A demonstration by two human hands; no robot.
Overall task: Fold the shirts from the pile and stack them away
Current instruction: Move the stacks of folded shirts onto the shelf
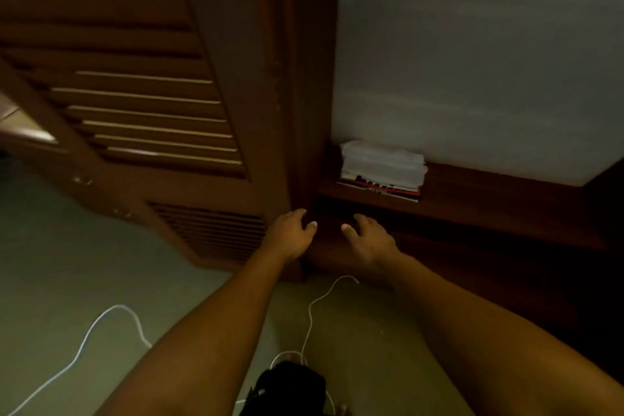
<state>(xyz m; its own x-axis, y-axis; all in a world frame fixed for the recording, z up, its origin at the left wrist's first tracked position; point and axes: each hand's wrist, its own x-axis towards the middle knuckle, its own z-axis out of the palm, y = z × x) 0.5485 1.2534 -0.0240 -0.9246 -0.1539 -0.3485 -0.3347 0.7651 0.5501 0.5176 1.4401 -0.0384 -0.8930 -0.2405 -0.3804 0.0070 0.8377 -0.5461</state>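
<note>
Dim wooden closet (472, 213): a folded stack (381, 167) sits on its shelf. Below, left hand (292, 235) and right hand (369, 240) hover, each grip loosely spread, holding nothing.

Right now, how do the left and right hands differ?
The left hand is beside the louvred door's edge; the right hand is below the shelf holding the folded stack. The left thumb points right, the right thumb left. Both are empty, fingers loosely curled, reaching forward.

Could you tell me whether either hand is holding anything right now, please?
Nothing is held. The left hand and right hand reach out with loosely curled fingers, below the shelf bearing the folded stack.
</note>
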